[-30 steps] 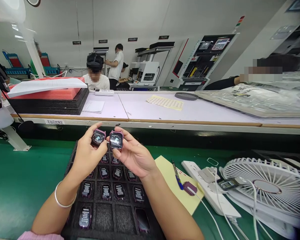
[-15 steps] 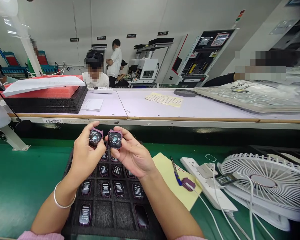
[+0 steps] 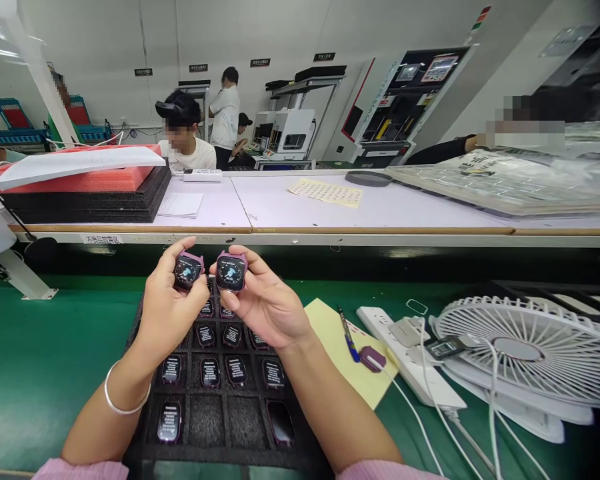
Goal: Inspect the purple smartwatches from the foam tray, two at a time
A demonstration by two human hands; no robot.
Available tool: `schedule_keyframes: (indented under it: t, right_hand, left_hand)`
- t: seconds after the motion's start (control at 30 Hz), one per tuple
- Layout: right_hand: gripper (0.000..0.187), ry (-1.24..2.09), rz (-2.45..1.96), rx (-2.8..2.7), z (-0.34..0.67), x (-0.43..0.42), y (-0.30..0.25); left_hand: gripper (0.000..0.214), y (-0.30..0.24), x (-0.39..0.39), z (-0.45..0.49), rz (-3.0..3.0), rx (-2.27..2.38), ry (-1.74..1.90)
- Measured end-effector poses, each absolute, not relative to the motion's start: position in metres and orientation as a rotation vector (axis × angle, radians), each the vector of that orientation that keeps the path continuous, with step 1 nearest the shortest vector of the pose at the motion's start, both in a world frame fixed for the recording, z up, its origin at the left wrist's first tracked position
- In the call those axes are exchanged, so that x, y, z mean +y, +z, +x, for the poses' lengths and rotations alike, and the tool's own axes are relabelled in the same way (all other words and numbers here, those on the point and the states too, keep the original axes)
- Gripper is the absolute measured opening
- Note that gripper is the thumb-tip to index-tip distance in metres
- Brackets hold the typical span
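Note:
My left hand (image 3: 173, 310) grips a purple smartwatch (image 3: 187, 270) by its edges, its lit screen facing me. Close beside it, my right hand (image 3: 275, 307) pinches another purple smartwatch (image 3: 231, 272), also lit with a dial. Neither watch has a strap. Both are held above a black foam tray (image 3: 250, 460). In its square pockets lie several more watches, such as one (image 3: 169, 422) at the front left with white text on its screen. The watch at the front right (image 3: 281, 421) has a dark screen. My forearms and hands hide part of the tray.
Right of the tray, a pen (image 3: 351, 343) and a purple charging puck (image 3: 373, 359) lie on yellow paper (image 3: 325, 327). Beyond are a white power strip (image 3: 410, 360) with cables and a white fan (image 3: 520, 350). A shelf (image 3: 280, 213) runs across ahead, with foam sheets (image 3: 80, 200) on it.
The view has shifted slightly. Both hands still hold their watches, with the left watch's screen turned more towards me. A person across the shelf has turned their head sideways.

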State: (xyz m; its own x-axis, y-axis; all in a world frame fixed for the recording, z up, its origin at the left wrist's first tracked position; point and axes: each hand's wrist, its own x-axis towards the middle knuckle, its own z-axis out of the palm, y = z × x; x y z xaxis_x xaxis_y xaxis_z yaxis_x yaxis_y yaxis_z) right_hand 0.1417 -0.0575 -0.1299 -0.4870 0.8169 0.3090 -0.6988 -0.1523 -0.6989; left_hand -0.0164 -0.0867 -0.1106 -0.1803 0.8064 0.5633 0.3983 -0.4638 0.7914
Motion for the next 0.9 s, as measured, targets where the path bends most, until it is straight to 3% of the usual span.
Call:
schedule_keyframes:
  t: [0.9]
  right_hand:
    - [0.031,1.82,-0.223,-1.033,0.1401,-0.056,-0.1327]
  left_hand:
    - [0.046,-0.108,-0.0892,-0.0126,1.766,1.403,1.644]
